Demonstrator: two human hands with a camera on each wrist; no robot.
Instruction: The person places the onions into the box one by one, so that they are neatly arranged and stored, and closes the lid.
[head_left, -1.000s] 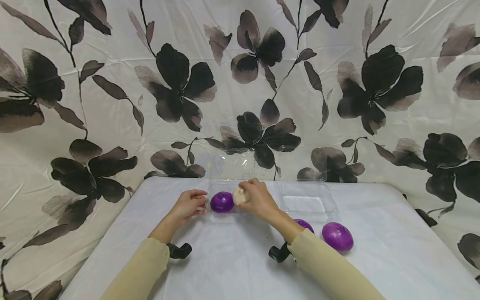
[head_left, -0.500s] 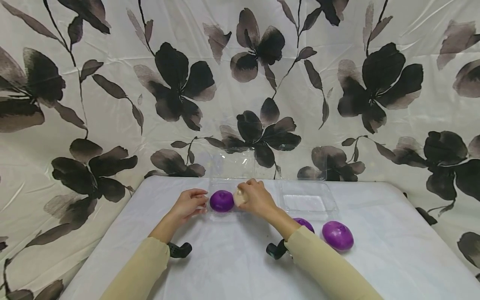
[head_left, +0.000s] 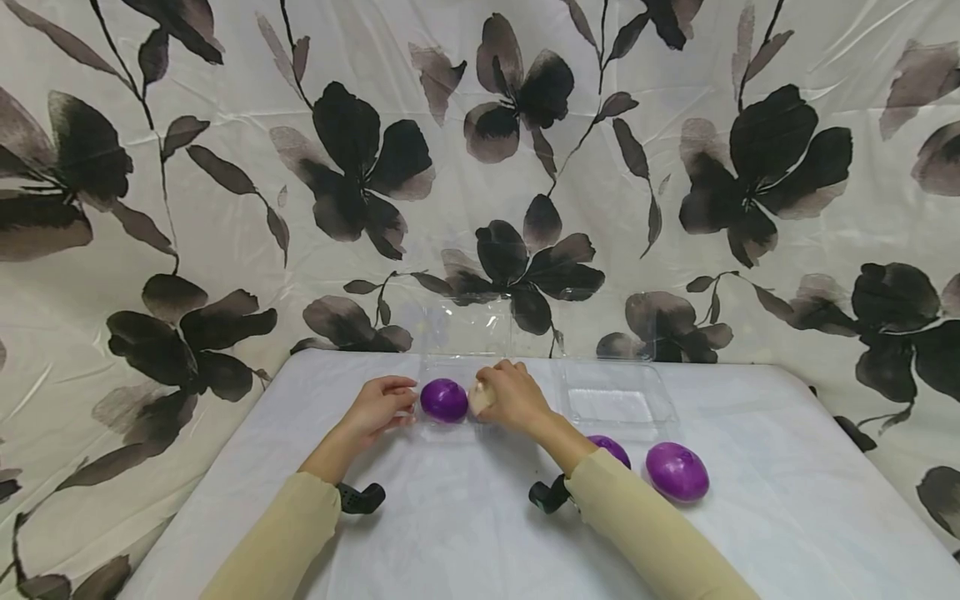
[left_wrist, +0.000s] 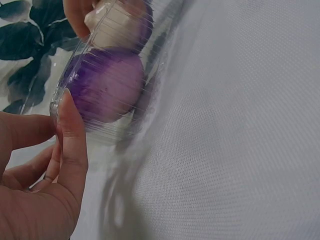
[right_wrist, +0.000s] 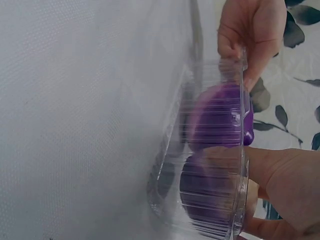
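In the head view my left hand [head_left: 378,408] is at the left end of a clear plastic clamshell container [head_left: 442,434]. Its thumb and fingers pinch the rim [left_wrist: 54,107], as the left wrist view shows. Inside sits a glossy purple, round fruit-like thing [head_left: 444,400]. Right beside it, my right hand [head_left: 517,400] grips a second round thing with a cream, knobbly top [head_left: 480,398]. Through the container wall, its purple body [right_wrist: 205,187] appears down inside, close against the first. The right-hand fingers partly cover it.
The container's clear lid [head_left: 467,327] stands raised against the floral backdrop. A second open clear clamshell [head_left: 660,408] is on the right. Two more purple round things lie on the white table: one [head_left: 611,450] partly behind my right forearm, another [head_left: 677,472] farther right.
My right hand has settled slightly lower with the cream-topped thing, and less of its cream part shows. The right forearm has shifted slightly left. My left hand stays at the container's edge.
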